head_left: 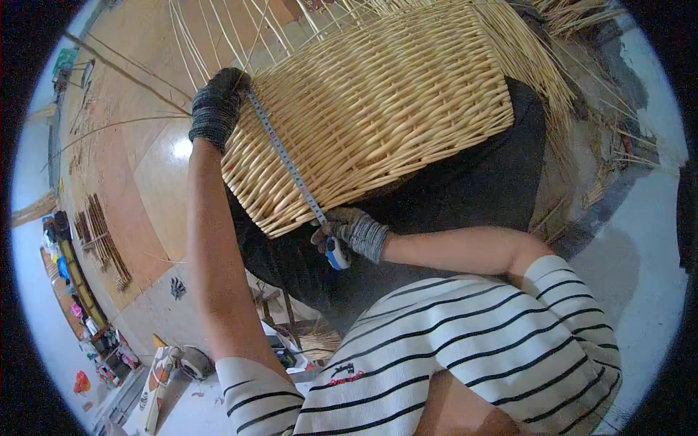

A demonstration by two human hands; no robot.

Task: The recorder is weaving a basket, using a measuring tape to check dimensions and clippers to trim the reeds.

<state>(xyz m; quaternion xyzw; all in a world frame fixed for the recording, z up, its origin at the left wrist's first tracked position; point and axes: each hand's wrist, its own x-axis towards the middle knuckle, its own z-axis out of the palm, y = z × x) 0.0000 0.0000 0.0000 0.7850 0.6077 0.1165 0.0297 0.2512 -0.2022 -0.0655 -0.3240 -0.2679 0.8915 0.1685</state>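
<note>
A woven wicker basket (392, 102) of pale willow rods lies tilted across my lap on a dark cloth (465, 196). Loose upright rods fan out from its far edge. Over the basket's left part stretches a tape measure (291, 167), its white-and-blue case hanging below the near edge. My left hand (219, 105), in a dark knit glove, is closed at the basket's far left corner, on the far end of the blade. My right hand (350, 231), in a grey glove, is closed round the tape by its case, at the near edge.
Bundles of loose willow rods (523, 65) lie to the right of the basket. Wooden boards (131, 160) cover the floor at the left, with a small stack of sticks (105, 236) on them. A shelf of mixed items (87, 305) runs along the left wall.
</note>
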